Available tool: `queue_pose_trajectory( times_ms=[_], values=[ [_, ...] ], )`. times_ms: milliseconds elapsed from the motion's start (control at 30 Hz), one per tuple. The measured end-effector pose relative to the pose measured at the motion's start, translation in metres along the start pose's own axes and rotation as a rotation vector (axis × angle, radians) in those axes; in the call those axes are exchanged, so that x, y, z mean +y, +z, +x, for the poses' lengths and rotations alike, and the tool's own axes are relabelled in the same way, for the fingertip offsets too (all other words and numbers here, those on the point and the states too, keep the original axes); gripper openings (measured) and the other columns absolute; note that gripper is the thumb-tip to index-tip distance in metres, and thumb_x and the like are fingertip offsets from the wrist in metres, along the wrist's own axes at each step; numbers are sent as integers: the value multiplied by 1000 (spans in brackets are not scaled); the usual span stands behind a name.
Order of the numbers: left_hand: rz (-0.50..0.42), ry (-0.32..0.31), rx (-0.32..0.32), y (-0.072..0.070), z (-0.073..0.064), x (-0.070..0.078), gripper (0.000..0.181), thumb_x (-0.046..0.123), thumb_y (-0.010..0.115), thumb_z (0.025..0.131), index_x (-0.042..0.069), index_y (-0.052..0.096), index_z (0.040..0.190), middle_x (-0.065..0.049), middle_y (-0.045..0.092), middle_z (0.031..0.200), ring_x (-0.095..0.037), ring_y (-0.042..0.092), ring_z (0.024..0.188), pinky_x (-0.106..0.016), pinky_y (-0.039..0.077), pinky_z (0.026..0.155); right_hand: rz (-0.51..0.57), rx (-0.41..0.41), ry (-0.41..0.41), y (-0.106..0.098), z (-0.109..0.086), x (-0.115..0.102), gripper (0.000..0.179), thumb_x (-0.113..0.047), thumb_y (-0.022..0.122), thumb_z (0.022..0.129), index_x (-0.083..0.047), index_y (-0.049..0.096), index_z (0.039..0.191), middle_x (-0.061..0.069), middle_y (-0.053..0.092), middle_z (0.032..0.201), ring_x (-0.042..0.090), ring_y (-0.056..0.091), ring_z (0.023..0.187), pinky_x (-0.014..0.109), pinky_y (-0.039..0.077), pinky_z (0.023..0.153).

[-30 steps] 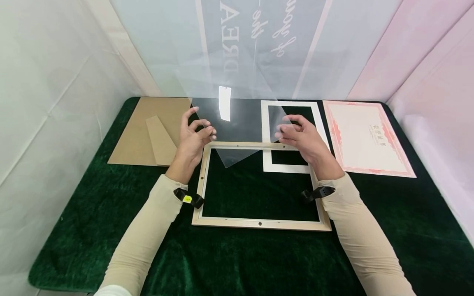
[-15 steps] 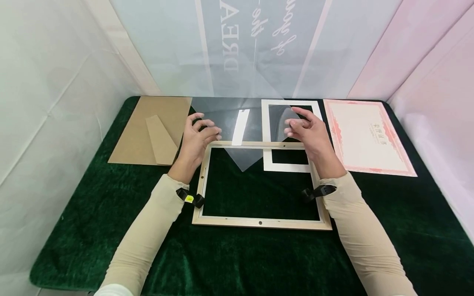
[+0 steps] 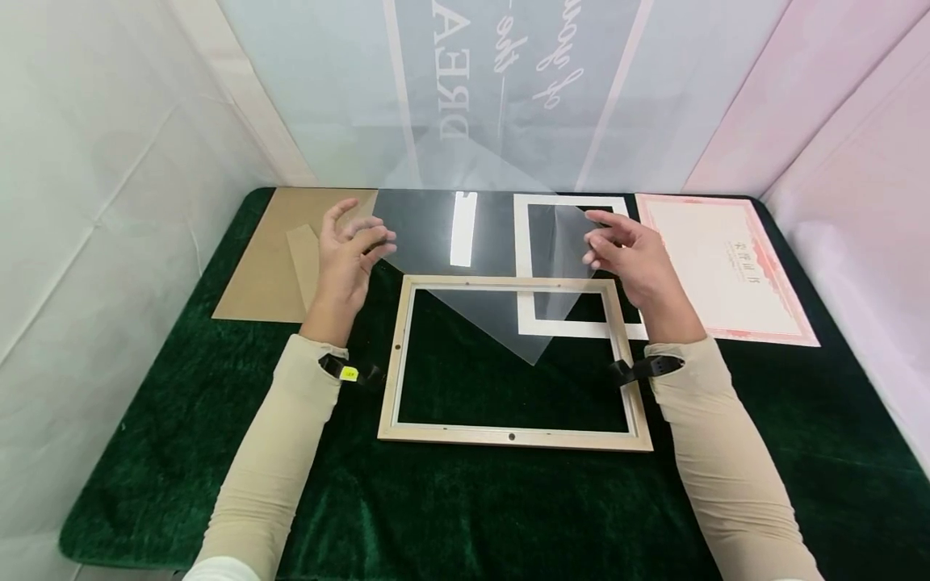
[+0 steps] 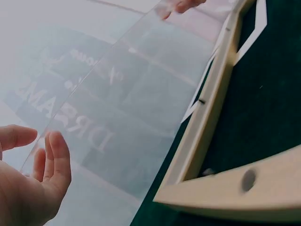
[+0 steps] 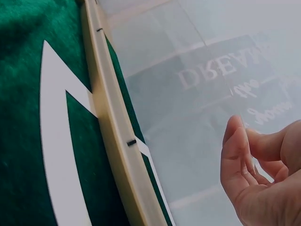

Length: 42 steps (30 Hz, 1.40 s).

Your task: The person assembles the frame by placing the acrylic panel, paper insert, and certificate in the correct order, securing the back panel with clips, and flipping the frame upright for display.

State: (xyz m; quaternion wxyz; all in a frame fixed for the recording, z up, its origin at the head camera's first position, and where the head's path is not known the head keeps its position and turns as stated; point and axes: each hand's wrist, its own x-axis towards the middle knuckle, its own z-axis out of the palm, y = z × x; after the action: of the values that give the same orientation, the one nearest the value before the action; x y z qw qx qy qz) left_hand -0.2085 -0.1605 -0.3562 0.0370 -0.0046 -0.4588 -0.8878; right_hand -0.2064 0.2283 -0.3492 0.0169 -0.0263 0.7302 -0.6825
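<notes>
We see a glossy clear sheet [image 3: 494, 242] tilted cornerwise around the frame's upper middle, one corner pointing down.

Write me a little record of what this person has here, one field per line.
Clear sheet: see-through, held up in both hands
Left hand: holds one side of it
Right hand: pinches the opposite side
Wooden frame: lying on the green cloth
White mat: partly overlapped by that frame
Brown board: far left
Pink-bordered paper: far right
</notes>
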Motion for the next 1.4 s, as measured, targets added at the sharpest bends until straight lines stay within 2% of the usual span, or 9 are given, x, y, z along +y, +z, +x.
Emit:
queue_pose_trajectory(
  times_ms=[100,333,500,667,767,933,1100,1233,1400],
  values=[
    [85,-34,-61,-8,3,6,50,-6,64,92,14,46,135,-4,67,87,-17,70,70,-25,59,65,-16,-42,-10,-10,0,-1,43,-3,58,98,-2,53,141,-6,66,92,6,67,67,16,53,64],
    [403,-128,-263,-22,7,12,56,1,65,94,12,46,144,0,68,88,-15,65,64,-24,57,63,-1,-171,-20,-33,-1,-2,42,-5,61,97,-6,56,139,-2,66,95,8,68,70,17,54,66],
    [467,-181,-388,-24,7,10,61,3,61,97,13,37,152,-2,69,90,-16,66,62,-25,57,59,-134,-237,-1,-38,-2,-3,44,-8,60,99,-4,53,142,-3,65,99,8,67,72,19,54,69],
    [505,-222,-446,-25,7,7,66,3,58,99,16,29,157,-3,72,93,-18,68,58,-29,58,56,-278,-293,12,-33,-1,-5,46,-10,58,100,0,49,144,0,65,101,11,65,72,23,56,70],
    [532,-223,-451,-25,7,5,68,6,57,100,20,25,158,-2,72,96,-18,68,61,-32,58,54,-321,-308,10,-31,-1,-6,45,-10,58,100,-1,50,143,2,66,100,12,65,71,24,56,68],
    [581,-215,-409,-24,6,3,68,11,57,101,29,24,158,-3,70,92,-18,68,64,-34,58,54,-359,-318,16,-30,-1,-7,44,-12,59,100,-2,51,143,1,66,99,11,65,70,23,55,68],
    [602,-196,-407,-22,6,-1,67,9,57,101,26,26,157,-4,67,87,-17,66,61,-34,58,53,-341,-326,16,-31,-1,-6,47,-15,58,101,0,47,145,-1,65,102,10,65,73,22,55,71],
    [564,-174,-398,-21,6,-5,64,7,56,101,23,29,157,-3,64,87,-15,64,61,-31,56,50,-287,-285,21,-30,0,-6,50,-17,58,101,-3,44,147,-4,68,103,8,65,73,21,54,71],
    [457,-143,-321,-16,4,-8,61,4,52,101,20,30,156,-2,60,86,-11,58,58,-25,52,46,-189,-264,32,-26,1,-9,50,-19,55,102,-7,39,148,-7,71,102,9,67,75,20,53,72]
  ],
)
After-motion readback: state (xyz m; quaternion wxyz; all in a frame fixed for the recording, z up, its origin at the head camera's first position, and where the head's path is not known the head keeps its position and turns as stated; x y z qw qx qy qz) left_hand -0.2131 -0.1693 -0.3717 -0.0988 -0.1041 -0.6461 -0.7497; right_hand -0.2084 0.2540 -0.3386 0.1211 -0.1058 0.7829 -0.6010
